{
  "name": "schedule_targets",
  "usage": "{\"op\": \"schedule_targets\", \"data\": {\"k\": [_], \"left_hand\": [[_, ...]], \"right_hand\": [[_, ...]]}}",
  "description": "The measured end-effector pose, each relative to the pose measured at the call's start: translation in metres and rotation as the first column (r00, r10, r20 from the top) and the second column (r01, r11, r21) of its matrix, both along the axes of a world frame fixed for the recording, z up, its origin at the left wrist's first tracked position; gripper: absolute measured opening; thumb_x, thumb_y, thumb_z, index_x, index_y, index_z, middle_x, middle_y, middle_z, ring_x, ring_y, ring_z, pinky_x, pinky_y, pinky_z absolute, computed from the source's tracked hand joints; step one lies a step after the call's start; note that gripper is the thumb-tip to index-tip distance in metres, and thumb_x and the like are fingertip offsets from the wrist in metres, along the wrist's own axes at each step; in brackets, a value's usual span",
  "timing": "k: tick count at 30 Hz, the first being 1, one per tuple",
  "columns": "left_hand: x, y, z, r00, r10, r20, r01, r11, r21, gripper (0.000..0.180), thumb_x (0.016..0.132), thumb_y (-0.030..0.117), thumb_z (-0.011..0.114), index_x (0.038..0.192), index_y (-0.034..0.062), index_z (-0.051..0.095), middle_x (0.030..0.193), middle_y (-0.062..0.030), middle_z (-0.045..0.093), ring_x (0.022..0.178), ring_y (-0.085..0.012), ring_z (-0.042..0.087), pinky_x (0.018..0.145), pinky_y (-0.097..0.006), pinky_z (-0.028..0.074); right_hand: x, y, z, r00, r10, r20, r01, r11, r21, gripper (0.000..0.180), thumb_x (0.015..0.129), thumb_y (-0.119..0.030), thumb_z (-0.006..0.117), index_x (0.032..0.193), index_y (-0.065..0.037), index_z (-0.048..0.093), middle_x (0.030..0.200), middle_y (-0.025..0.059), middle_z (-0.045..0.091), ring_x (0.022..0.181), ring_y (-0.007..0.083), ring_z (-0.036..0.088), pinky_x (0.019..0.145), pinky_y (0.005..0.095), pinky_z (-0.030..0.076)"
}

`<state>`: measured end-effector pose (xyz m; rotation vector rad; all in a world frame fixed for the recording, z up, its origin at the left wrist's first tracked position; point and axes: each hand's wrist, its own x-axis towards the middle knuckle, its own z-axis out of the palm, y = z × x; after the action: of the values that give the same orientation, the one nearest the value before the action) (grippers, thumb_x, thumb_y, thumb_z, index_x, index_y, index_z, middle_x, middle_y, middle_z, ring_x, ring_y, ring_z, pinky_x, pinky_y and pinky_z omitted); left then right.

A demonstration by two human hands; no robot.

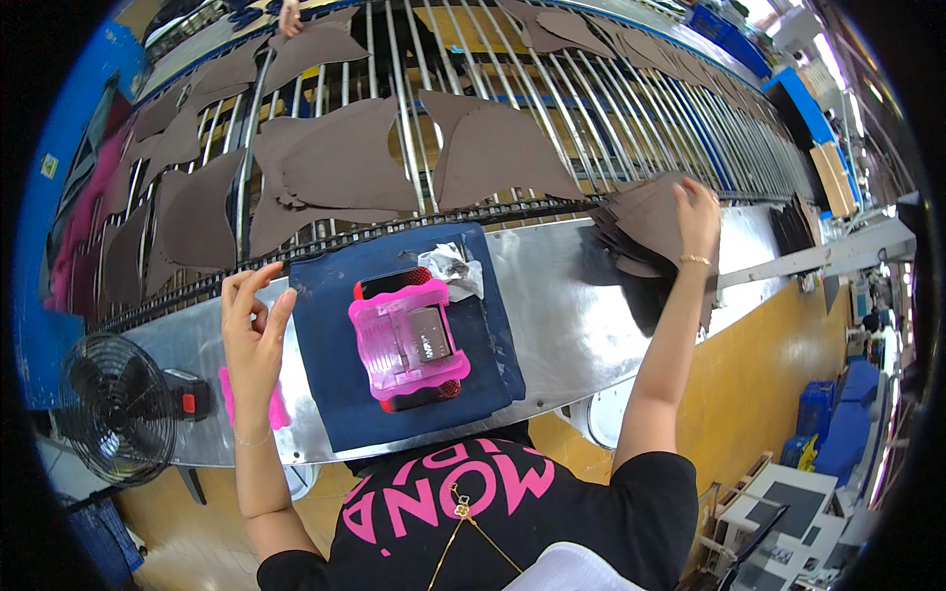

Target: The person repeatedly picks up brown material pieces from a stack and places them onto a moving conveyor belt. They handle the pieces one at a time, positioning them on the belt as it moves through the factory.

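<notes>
My left hand [254, 335] is raised over the left part of the metal table, its fingers partly curled, thumb and index apart, nothing in them. At the right, my right hand [698, 219] pinches the edge of a brown cut piece [645, 212] on top of a fanned stack of similar pieces. Between my hands lies a dark blue mat [340, 394]. On it sits a translucent pink plastic frame [386, 340] with a grey metal block [430, 335] in it. Under the frame, a red-and-black base [424, 397] shows partly. A crumpled white cloth [455, 271] lies beside it.
Beyond the metal table [552, 335] runs a roller conveyor [601, 118] bearing several brown cut pieces [498, 153]. A black fan [120, 409] stands at the left, near another pink plastic part [278, 402]. A pale bar [818, 258] juts in from the right. A person's hand [290, 18] reaches in across the conveyor.
</notes>
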<state>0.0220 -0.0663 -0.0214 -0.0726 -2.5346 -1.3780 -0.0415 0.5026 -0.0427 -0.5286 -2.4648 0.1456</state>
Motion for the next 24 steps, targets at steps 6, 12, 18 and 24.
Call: {"op": "schedule_targets", "data": {"k": [6, 12, 18, 24], "left_hand": [[-0.013, 0.011, -0.007, 0.995, -0.099, -0.020, 0.100, 0.995, 0.023, 0.030, 0.084, 0.011, 0.068, 0.112, 0.0067, 0.063, 0.101, -0.0018, 0.048, 0.064, -0.0054, 0.037, 0.054, -0.019, 0.032], [-0.011, 0.021, -0.002, 0.989, -0.140, -0.049, 0.142, 0.990, 0.027, 0.030, 0.083, 0.012, 0.069, 0.112, 0.0074, 0.063, 0.102, -0.0017, 0.048, 0.070, -0.0060, 0.041, 0.056, -0.019, 0.033], [-0.006, 0.016, 0.005, 0.991, -0.127, -0.034, 0.127, 0.992, 0.014, 0.030, 0.082, 0.012, 0.069, 0.111, 0.0076, 0.064, 0.100, -0.0022, 0.049, 0.064, -0.0061, 0.038, 0.052, -0.019, 0.032], [-0.001, 0.015, 0.012, 0.988, -0.156, 0.017, 0.153, 0.982, 0.108, 0.037, 0.082, 0.014, 0.070, 0.116, 0.0047, 0.061, 0.104, -0.0050, 0.050, 0.066, -0.0067, 0.048, 0.058, -0.020, 0.042]], "right_hand": [[0.122, 0.084, -0.050, 0.779, -0.463, 0.424, 0.542, 0.836, -0.084, 0.069, 0.075, -0.055, 0.066, 0.116, 0.000, 0.061, 0.111, 0.0208, 0.063, 0.105, 0.0347, 0.058, 0.089, 0.0438, 0.046], [0.114, 0.035, -0.022, 0.790, -0.553, 0.264, 0.575, 0.818, -0.010, 0.061, 0.068, -0.038, 0.079, 0.106, 0.005, 0.059, 0.104, 0.0250, 0.062, 0.103, 0.0351, 0.059, 0.087, 0.0423, 0.048], [0.135, 0.052, 0.000, 0.840, -0.292, 0.457, 0.330, 0.944, -0.004, 0.041, 0.077, -0.019, 0.069, 0.109, 0.001, 0.052, 0.098, 0.0247, 0.063, 0.094, 0.0428, 0.060, 0.081, 0.0476, 0.048], [0.119, -0.071, 0.096, 0.984, 0.174, -0.025, -0.158, 0.812, -0.561, 0.036, 0.097, -0.025, 0.047, 0.127, -0.006, 0.042, 0.087, 0.0115, 0.063, 0.048, 0.0151, 0.062, 0.032, 0.0208, 0.039]]}}
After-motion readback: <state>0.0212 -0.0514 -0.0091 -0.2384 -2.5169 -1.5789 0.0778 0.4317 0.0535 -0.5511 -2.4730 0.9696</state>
